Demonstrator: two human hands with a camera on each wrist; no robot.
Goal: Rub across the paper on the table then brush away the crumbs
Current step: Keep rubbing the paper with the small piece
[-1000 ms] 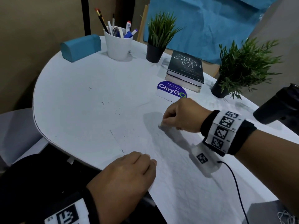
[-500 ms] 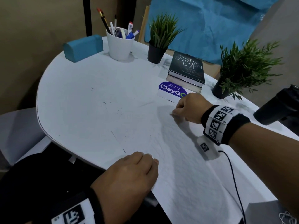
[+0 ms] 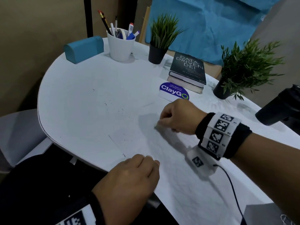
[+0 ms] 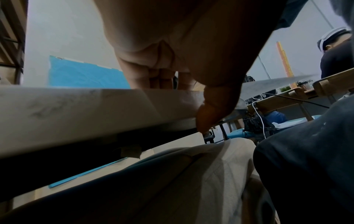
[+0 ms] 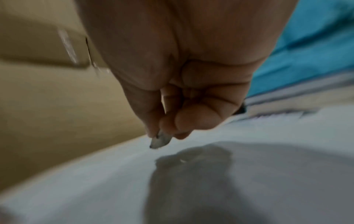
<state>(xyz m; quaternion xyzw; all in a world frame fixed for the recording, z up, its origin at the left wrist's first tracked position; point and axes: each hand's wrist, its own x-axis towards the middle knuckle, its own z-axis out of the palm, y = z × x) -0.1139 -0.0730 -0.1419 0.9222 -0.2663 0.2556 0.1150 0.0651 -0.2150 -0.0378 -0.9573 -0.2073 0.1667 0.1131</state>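
Sitting at the far left of the white round surface [image 3: 73,95] is a teal box [image 3: 83,49], and beside it a white cup [image 3: 121,46] holding pens and markers. Next along the back edge stands a small potted plant [image 3: 159,39], then a stack of books [image 3: 187,72] with a dark cover on top, and in front of the books a blue ClayGo sticker [image 3: 174,93]. A second, bushier plant [image 3: 243,69] stands further right. Small dark crumbs [image 3: 120,111] are scattered over the middle of the surface, left of the paper. The paper [image 3: 186,184], white with faint grey marks, lies on the near right part of the surface and reaches past its front edge. The left hand [image 3: 129,177] rests on the paper's near left corner at the front edge, fingers laid flat on top, with the thumb hanging down over the rim in the left wrist view. The right hand [image 3: 177,117] is curled over the paper's upper part, its fingertips pinching a small grey eraser [image 5: 160,140] whose tip points down at the sheet; the blurred right wrist view does not settle whether it touches.
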